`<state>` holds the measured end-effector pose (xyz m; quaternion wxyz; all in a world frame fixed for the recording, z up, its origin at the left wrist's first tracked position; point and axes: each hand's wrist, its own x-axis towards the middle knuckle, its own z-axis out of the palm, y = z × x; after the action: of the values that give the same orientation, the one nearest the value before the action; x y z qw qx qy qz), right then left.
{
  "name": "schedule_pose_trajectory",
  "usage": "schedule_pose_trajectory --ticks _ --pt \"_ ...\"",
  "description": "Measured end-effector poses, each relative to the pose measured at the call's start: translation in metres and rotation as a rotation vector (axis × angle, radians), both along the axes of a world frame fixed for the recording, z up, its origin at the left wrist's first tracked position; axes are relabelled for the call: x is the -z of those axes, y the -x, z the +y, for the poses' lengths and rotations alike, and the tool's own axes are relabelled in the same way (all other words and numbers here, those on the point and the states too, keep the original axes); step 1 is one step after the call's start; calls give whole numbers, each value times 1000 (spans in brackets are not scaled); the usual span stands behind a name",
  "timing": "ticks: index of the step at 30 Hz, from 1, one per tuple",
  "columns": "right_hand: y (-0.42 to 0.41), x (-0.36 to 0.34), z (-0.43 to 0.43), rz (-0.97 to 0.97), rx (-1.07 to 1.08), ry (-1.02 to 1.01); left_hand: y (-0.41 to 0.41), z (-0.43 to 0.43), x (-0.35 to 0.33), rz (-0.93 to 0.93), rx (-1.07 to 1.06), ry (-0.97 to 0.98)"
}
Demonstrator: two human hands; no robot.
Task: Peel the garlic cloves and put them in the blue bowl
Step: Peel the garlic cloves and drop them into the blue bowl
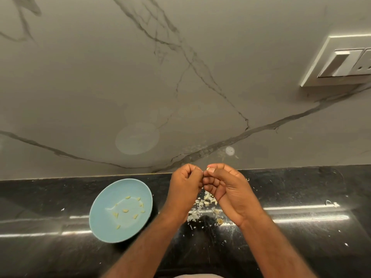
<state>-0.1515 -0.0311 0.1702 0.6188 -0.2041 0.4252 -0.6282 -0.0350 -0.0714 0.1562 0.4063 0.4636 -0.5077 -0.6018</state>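
Counter (301, 189); clove (208, 168) between hands (185, 183) (226, 187), axis hidden

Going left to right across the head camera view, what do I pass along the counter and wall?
The blue bowl → left hand → garlic clove pinched by both hands → right hand → switch plate on the wall.
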Motion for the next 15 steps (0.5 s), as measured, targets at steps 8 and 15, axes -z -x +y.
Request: schedule_pose_trajectory --ticks 8,15 --pt "-48 24 -27 75 -145 -137 -15 12 73 -190 -23 -236" --pt "-113 67 -50 578 -433 -105 -42 21 111 -508 2 -165"
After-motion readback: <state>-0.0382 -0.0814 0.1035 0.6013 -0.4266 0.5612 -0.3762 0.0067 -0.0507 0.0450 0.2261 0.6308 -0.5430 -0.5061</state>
